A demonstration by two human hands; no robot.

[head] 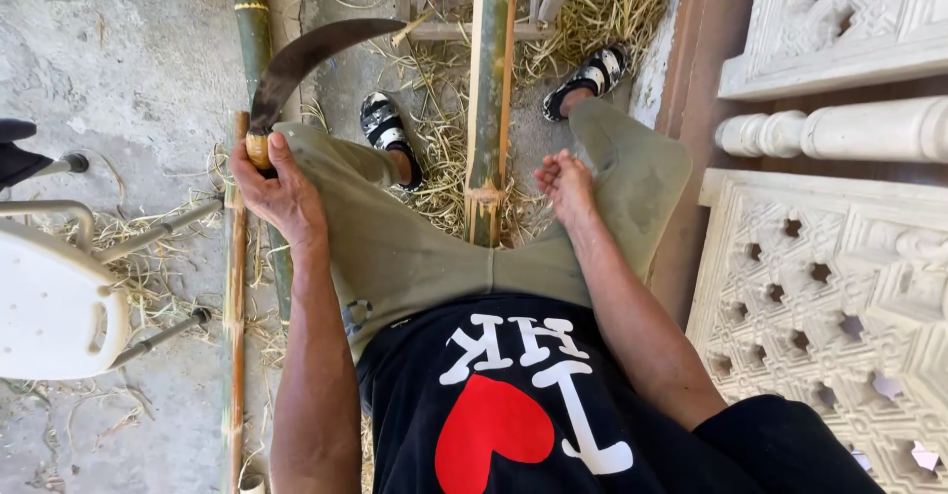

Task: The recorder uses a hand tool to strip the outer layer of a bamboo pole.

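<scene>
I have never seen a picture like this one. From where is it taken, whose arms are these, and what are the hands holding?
There is no machine here. The camera sits on a person's head and looks down, so you see that person's own chest, arms and legs. The person is seated, with olive trousers and sandals.

The left hand closes its grip on the wooden handle of a curved knife, blade pointing away. The right hand holds nothing; it rests on the right knee, beside the split end of an upright bamboo pole between the legs.

On the concrete floor lie more bamboo poles and dry shavings. A white stool stands at the left, carved stone panels at the right.
</scene>
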